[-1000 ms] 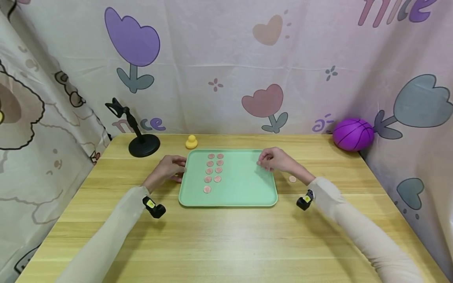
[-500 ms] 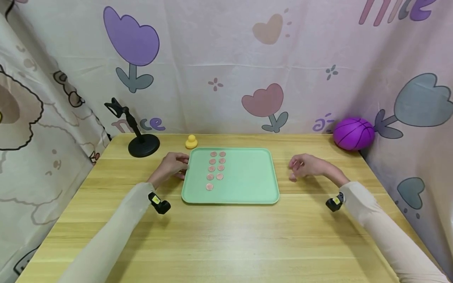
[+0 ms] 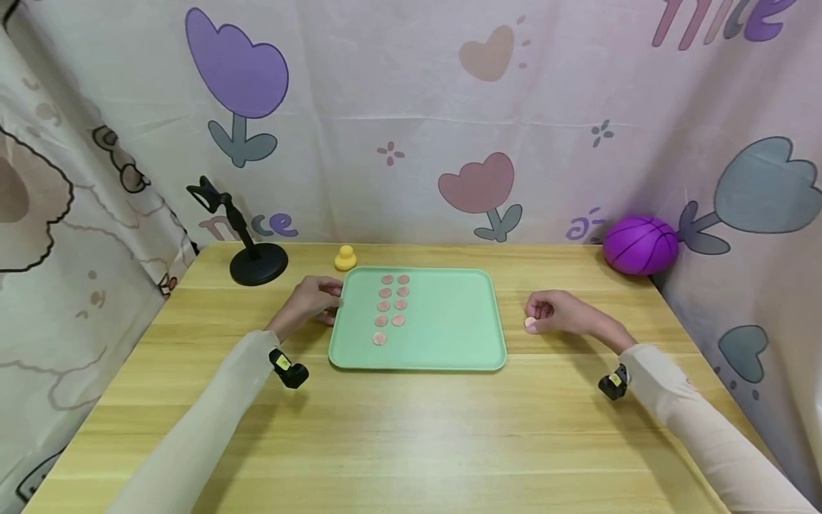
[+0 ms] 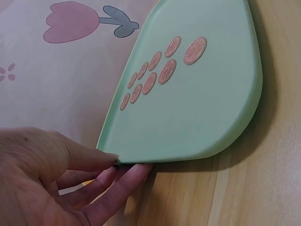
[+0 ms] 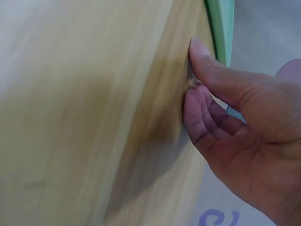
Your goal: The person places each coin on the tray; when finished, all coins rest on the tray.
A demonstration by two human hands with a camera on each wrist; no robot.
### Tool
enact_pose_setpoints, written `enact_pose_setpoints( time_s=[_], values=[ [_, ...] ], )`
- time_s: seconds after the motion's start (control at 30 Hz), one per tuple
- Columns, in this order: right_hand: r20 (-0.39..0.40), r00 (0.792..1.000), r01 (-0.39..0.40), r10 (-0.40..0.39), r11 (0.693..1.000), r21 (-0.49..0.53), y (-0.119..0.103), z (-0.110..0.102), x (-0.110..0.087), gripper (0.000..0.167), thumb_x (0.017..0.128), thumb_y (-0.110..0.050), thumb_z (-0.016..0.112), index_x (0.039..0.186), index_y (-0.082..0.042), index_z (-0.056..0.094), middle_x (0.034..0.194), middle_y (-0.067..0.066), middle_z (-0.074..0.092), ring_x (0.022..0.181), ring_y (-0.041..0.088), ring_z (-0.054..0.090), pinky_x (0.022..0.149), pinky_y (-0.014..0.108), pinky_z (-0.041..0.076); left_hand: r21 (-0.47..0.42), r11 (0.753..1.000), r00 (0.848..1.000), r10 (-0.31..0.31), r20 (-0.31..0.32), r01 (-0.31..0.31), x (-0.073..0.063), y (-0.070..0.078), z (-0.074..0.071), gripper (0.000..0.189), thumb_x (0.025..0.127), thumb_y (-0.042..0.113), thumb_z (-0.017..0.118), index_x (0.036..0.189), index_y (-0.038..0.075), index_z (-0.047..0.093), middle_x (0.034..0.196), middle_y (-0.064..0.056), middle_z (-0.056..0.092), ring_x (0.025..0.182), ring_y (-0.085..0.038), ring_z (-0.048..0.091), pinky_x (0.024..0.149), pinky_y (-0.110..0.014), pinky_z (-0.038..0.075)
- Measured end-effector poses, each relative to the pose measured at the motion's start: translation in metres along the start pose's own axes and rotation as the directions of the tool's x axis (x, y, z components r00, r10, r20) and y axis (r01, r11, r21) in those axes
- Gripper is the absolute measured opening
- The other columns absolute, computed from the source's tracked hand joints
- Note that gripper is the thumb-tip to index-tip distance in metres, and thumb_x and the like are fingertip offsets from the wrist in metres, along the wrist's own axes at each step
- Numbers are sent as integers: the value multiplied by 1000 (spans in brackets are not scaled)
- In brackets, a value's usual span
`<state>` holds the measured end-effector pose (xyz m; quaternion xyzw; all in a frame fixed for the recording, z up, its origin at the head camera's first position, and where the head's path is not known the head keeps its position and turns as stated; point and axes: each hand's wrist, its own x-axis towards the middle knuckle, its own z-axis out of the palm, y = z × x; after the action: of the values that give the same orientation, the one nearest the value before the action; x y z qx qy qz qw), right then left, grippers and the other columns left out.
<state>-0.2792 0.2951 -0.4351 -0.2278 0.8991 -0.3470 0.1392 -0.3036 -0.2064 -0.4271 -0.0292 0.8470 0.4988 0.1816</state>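
Note:
A pale green tray (image 3: 443, 357) lies on the wooden table, with several copper coins (image 3: 383, 305) in two columns on its left half. At its left rim, my left hand (image 3: 311, 300) grips the edge. In the left wrist view the thumb (image 4: 101, 160) sits on the rim with the fingers below it. To the right of the tray, my right hand (image 3: 559, 312) is low over the table, pinching a single coin (image 3: 529, 323) between thumb and fingertips. The right wrist view shows that hand (image 5: 235, 113) at the table, only the coin's thin edge showing.
Behind the tray's left corner stands a yellow rubber duck (image 3: 345, 258). A black stand (image 3: 257, 263) is at the back left, and a purple ball (image 3: 641, 245) at the back right. A printed curtain (image 3: 385, 86) hangs behind the table.
My right hand has moved right from over the tray to the loose coin and now pinches it. The tray has shifted slightly right and back, my left hand with it.

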Motion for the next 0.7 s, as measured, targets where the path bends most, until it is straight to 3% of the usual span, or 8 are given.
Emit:
enact_pose_setpoints(
  time_s=[0.13,0.33,0.53,0.7],
  values=[
    [-54,996,-66,71,993,96,-11,4,6,14,93,-1,76,94,5,64,84,16,68,71,17,63,62,26,60,14,1000,1000,3,8,-3,1,3,1,49,102,0,56,150,-6,49,133,-23,58,94,-22,63,72,-30,65],
    [-132,988,-50,79,975,215,-44,15,22,13,99,-2,69,100,11,70,91,25,74,76,25,72,70,35,66,16,1000,1000,23,1,-23,2,7,5,49,102,0,56,150,-6,50,131,-23,58,93,-22,64,71,-30,65],
    [-43,996,-61,75,960,273,-76,33,47,17,101,-7,68,105,9,73,97,28,75,78,30,74,73,40,66,27,1000,1000,12,-14,-11,-3,5,5,50,102,-1,56,151,-7,48,130,-23,57,93,-23,64,71,-31,66],
    [12,995,-96,97,939,330,-97,54,68,17,100,-8,70,104,8,74,94,26,75,75,28,74,72,41,67,30,999,1000,23,-20,-22,-8,3,4,50,103,0,56,151,-8,47,130,-24,57,95,-25,66,72,-33,66]
  ],
)
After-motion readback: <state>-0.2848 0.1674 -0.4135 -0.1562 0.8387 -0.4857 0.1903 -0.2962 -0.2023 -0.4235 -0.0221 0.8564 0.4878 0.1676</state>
